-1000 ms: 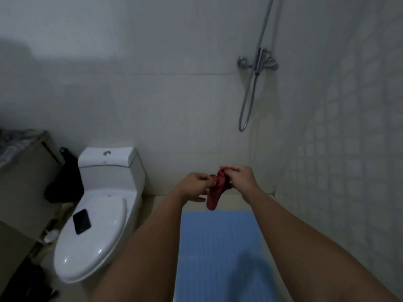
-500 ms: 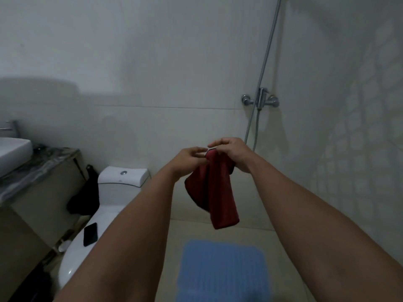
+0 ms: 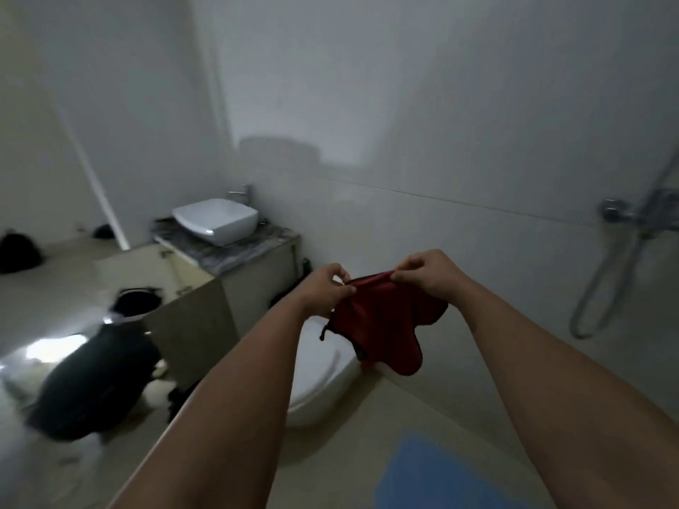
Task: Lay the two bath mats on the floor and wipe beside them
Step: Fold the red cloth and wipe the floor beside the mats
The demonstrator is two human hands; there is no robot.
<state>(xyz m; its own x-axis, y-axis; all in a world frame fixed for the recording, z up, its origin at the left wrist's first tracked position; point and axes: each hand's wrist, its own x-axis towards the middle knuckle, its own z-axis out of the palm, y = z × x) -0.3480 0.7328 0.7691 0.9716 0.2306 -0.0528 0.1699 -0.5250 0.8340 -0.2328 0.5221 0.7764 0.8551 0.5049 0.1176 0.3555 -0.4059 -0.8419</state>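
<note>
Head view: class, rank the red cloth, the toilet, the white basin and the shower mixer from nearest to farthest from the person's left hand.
1. Red cloth, pinched in the left hand.
2. Toilet, just below.
3. White basin, up to the left on the counter.
4. Shower mixer, far right on the wall.

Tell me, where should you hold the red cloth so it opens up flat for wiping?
Along its top edge, as both hands do now. The left hand and right hand each pinch that edge of the red cloth from above, a little apart, so the rest hangs loose below. It looks bunched, so moving each grip outward toward a corner should probably spread it flat.
</note>
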